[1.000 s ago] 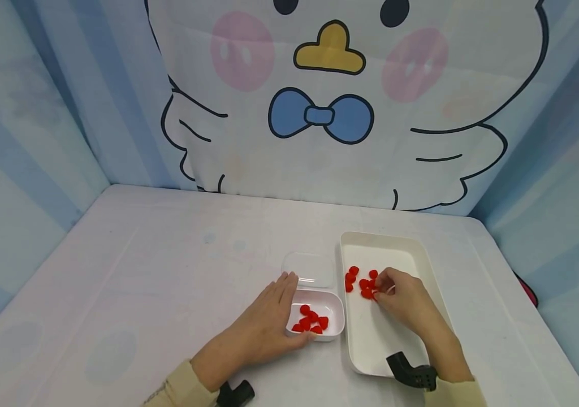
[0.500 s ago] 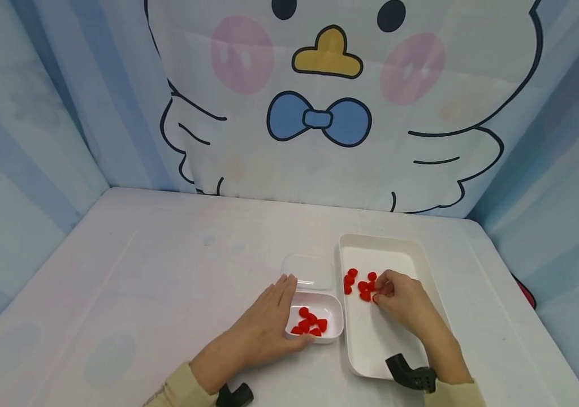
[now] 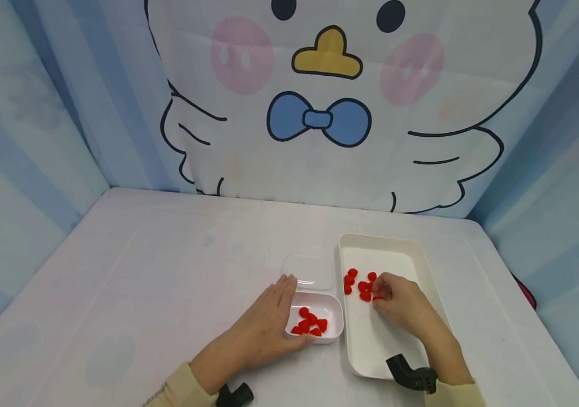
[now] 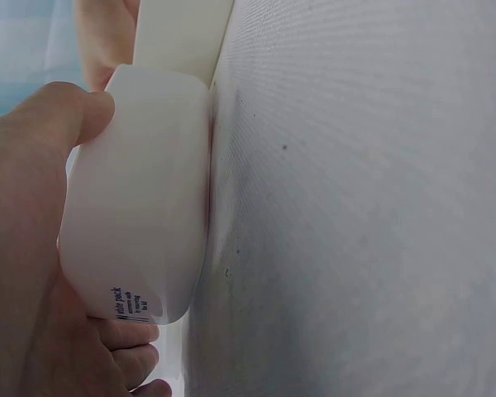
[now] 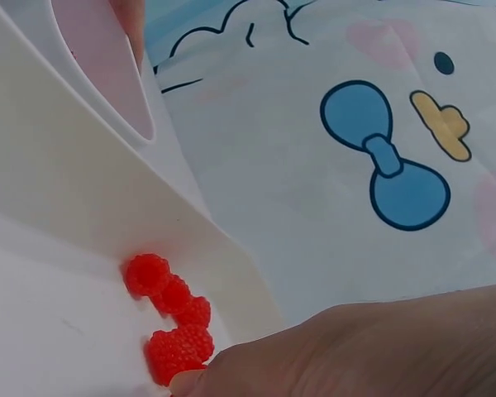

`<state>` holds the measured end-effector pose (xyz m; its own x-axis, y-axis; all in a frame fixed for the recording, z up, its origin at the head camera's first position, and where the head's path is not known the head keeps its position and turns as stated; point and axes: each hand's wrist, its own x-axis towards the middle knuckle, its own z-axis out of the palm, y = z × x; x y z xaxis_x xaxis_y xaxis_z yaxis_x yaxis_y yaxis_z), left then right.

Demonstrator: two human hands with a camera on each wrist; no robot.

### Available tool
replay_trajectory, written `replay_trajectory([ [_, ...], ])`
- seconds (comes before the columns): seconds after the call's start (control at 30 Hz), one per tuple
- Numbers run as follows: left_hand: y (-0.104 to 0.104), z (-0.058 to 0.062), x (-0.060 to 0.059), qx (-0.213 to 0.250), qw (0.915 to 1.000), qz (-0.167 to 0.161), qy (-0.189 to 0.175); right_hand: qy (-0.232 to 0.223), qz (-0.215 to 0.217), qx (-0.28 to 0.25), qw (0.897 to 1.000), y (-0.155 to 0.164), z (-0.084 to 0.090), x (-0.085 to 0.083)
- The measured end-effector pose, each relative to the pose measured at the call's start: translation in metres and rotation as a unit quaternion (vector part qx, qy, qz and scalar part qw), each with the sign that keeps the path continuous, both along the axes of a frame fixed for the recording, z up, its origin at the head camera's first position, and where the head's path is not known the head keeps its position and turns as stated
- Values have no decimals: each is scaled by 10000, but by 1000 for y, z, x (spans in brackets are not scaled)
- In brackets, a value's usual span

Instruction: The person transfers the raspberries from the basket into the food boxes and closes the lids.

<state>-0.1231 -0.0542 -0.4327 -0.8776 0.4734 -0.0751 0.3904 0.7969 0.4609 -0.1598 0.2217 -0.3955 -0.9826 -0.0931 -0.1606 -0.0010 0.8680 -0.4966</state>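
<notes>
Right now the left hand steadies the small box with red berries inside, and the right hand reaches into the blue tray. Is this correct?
Not quite: the tray is white, not blue, as the head view shows. The rest stands: the left hand steadies the small box with red berries inside, and the right hand reaches into the tray.

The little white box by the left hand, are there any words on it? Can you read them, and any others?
"...ute pack": small dark print on the side of the little white box, seen from the left wrist; the first letters are cut off.
The smaller lines under it are too tiny and blurred to read.
No words stand on the white tray, the clear lid or the cartoon bird backdrop.
</notes>
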Motion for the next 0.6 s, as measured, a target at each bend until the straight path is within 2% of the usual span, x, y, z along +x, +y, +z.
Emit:
replay_trajectory([
  [0.33, -1, 0, 0, 36, 10000, -22, 59, 204, -2, -207, 9996, -1, 10, 3],
  [0.6, -1, 0, 0, 6, 10000, -14, 41, 219, -30, -353, 9991, -2, 10, 4],
])
